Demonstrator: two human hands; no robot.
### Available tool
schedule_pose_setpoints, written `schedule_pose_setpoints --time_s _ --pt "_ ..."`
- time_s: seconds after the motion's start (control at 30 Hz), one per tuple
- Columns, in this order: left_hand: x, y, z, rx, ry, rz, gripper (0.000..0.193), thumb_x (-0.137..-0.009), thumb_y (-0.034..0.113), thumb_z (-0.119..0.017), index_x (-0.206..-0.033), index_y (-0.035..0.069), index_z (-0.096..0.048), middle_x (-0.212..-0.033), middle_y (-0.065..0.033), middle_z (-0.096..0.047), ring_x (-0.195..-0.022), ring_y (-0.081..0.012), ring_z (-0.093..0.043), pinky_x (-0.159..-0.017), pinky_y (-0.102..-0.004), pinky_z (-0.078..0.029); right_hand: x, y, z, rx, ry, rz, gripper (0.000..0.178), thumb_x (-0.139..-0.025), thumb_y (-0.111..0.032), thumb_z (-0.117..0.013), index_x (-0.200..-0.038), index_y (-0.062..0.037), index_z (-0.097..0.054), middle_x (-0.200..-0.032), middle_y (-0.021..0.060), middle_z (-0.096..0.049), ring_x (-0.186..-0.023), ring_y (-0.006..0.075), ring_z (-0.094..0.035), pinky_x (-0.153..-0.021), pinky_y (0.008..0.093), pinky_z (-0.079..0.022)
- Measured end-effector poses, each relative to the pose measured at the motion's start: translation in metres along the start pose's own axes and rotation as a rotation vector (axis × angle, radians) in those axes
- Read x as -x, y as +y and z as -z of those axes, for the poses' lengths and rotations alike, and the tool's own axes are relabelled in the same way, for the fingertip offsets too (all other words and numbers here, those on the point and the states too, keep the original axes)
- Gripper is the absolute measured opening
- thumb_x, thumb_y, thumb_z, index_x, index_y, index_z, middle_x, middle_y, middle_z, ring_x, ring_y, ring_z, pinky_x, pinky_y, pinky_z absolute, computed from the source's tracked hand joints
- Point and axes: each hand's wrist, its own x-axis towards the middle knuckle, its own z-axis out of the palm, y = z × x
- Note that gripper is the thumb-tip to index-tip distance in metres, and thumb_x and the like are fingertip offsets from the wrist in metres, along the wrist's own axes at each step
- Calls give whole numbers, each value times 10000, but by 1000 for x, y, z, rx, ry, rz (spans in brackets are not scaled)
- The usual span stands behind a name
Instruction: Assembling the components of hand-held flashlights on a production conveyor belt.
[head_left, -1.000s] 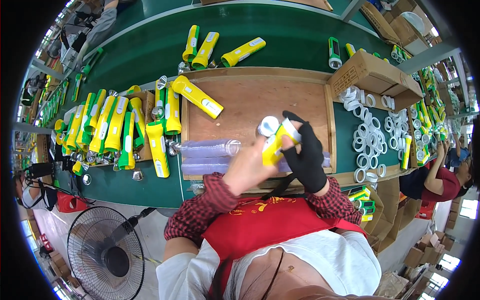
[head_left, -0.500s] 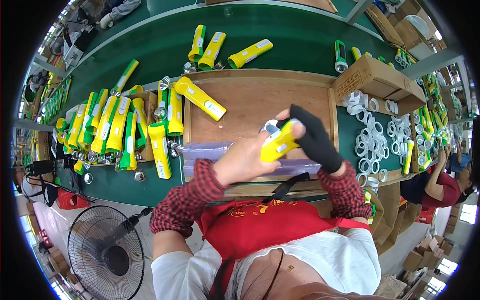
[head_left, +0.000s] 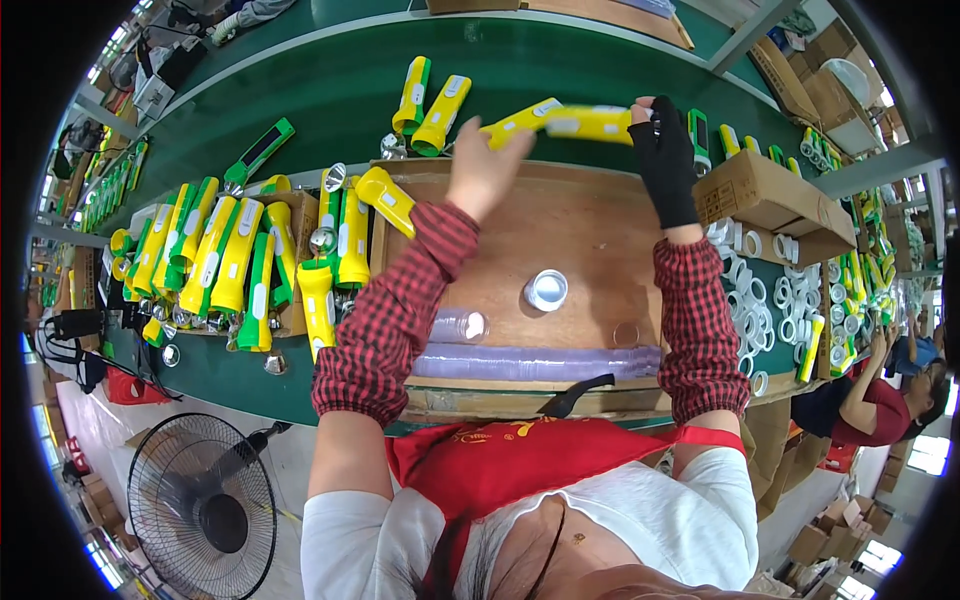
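Observation:
My right hand (head_left: 664, 155), in a black fingerless glove, grips one end of a yellow flashlight (head_left: 590, 124) over the green bench beyond the tray; the flashlight is smeared by motion. My bare left hand (head_left: 490, 165) is stretched toward another yellow flashlight (head_left: 520, 121) lying there, fingers apart and slightly blurred. Whether it touches that flashlight I cannot tell. On the wooden tray (head_left: 590, 230) sits a round white-rimmed piece (head_left: 546, 290). Along the tray's near side lie a long stack of clear purplish discs (head_left: 540, 363) and a shorter stack (head_left: 458, 326).
Yellow-green flashlights (head_left: 240, 255) crowd a box at left. Two more (head_left: 441, 115) stand at the back. White rings (head_left: 750, 310) and a cardboard box (head_left: 765, 205) are at right. A fan (head_left: 205, 510) stands lower left; a co-worker (head_left: 885, 390) sits far right.
My right hand has carried a flashlight from above the tray out to the far bench. My left hand has let go of it and reached forward. The white-rimmed piece now shows fully.

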Motion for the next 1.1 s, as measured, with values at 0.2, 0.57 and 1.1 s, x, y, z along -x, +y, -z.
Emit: schedule_pose_setpoints --time_s 0.2,0.57,1.1 --pt "-65 -35 -17 1187 -235 900 538 -992 156 -472 -1408 -34 -190 -1343 -385 -384 -1149 -503 -534 -948 -497 -523 -12 137 5 543 -208 173 427 -738 -122 -750 -1110 -89 -544 -985 177 -531 -939 383 -557 -781 454 -476" --pt "-27 49 -14 652 -69 -292 477 -907 238 -682 -1195 -18 -403 -970 -98 -596 -817 -121 -566 -696 -240 -474 1 19 2 -67 -185 -106 231 -929 -224 -619 -1026 -15 -634 -858 96 -630 -809 182 -630 -712 315 -483" --pt "194 18 31 842 -748 375 520 -941 525 -535 -1159 65 -432 -951 -64 -577 -756 -166 -619 -663 -291 -525 175 -101 35 -495 -714 -123 386 -1016 -244 -452 -1335 -38 -520 -1325 139 -539 -1183 282 -558 -956 377 -461"
